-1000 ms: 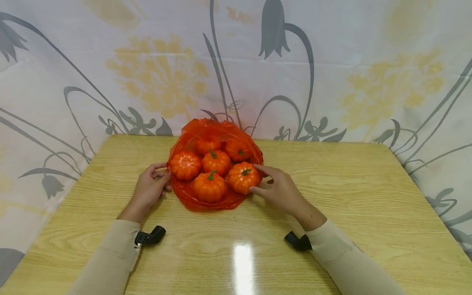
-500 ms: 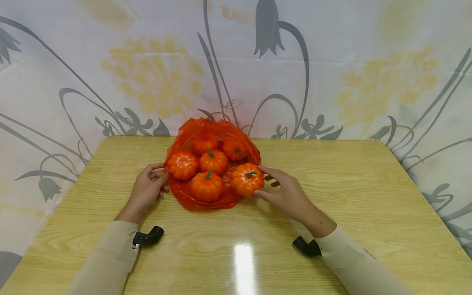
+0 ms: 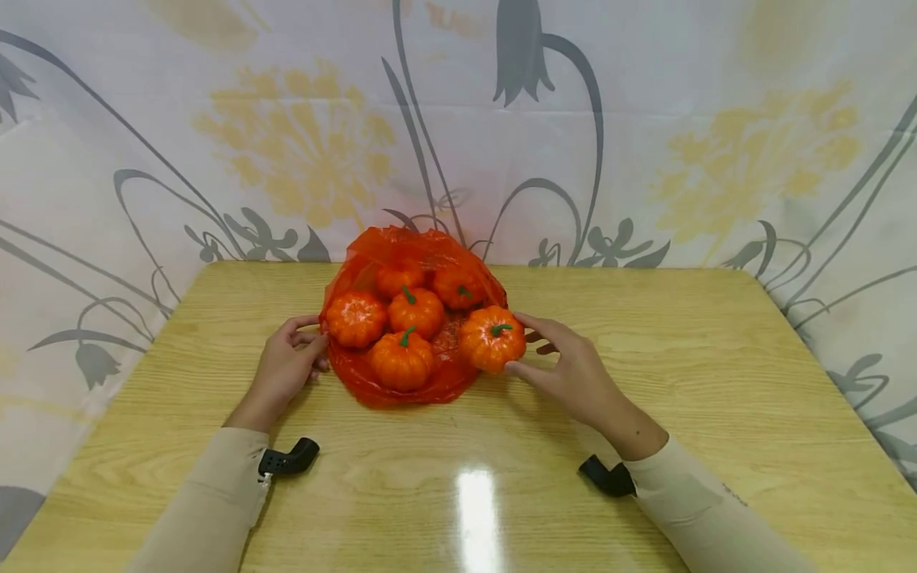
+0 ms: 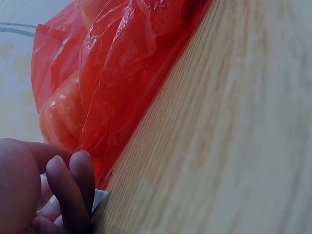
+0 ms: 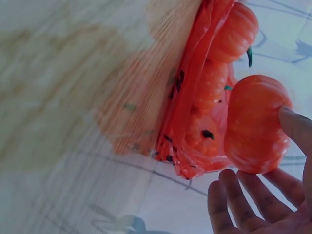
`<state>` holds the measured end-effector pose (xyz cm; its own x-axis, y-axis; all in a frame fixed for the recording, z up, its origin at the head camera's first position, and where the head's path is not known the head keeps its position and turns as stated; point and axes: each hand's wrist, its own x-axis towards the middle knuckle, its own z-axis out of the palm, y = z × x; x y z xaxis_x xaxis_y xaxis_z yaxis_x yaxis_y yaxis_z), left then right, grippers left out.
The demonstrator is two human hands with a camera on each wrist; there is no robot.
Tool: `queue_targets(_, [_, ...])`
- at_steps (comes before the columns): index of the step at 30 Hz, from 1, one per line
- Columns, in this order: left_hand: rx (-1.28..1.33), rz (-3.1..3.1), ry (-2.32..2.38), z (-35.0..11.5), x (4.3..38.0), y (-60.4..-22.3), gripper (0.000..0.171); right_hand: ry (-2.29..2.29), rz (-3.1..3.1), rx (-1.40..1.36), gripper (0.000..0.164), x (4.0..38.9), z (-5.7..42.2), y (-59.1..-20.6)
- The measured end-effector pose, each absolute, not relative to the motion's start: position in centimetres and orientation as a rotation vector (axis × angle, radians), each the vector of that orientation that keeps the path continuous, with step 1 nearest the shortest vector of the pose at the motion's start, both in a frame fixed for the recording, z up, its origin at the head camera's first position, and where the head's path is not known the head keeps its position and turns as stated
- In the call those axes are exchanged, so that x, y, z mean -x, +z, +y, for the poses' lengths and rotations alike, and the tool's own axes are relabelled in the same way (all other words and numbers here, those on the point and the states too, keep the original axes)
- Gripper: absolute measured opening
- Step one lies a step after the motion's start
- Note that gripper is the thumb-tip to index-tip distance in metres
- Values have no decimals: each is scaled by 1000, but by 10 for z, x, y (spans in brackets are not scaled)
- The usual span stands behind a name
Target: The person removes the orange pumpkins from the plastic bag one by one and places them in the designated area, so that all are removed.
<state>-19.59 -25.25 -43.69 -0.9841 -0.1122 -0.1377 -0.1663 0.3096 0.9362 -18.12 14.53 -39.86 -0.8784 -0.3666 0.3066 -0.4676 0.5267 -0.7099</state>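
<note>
A red see-through plastic bag (image 3: pixel 383 395) lies spread on the table with several small orange pumpkins in it, such as one pumpkin (image 3: pixel 403 366) at its front. My left hand (image 3: pixel 284 362) pinches the bag's left edge between thumb and fingers, which the left wrist view shows close beside the bag wall (image 4: pixel 117 92). My right hand (image 3: pixel 569 370) grips a pumpkin (image 3: pixel 493 341) with a green stem between thumb and fingertips. In the right wrist view this held pumpkin (image 5: pixel 258 122) is raised above the bag's edge, thumb on one side and fingers on the other.
The light wooden table (image 3: pixel 573 517) runs back to a pale curtain (image 3: pixel 458 119) printed with grey and yellow flowers. Black wrist mounts (image 3: pixel 290 459) stick out from both sleeves, close over the table.
My right hand has lifted the pumpkin from the right part of the bag and moved it rightward, over the bag's right edge. The left hand has stayed at the bag's edge.
</note>
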Motion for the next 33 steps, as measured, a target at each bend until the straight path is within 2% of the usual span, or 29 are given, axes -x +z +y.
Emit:
queue_targets(15, [269,2504,1792,-252,196,-434,49,1384,-2496,-739,64,183,146,-395])
queue_targets(33, [258,2508,1804,-252,196,-436,46,1370,-2415,-633,64,191,153,-393])
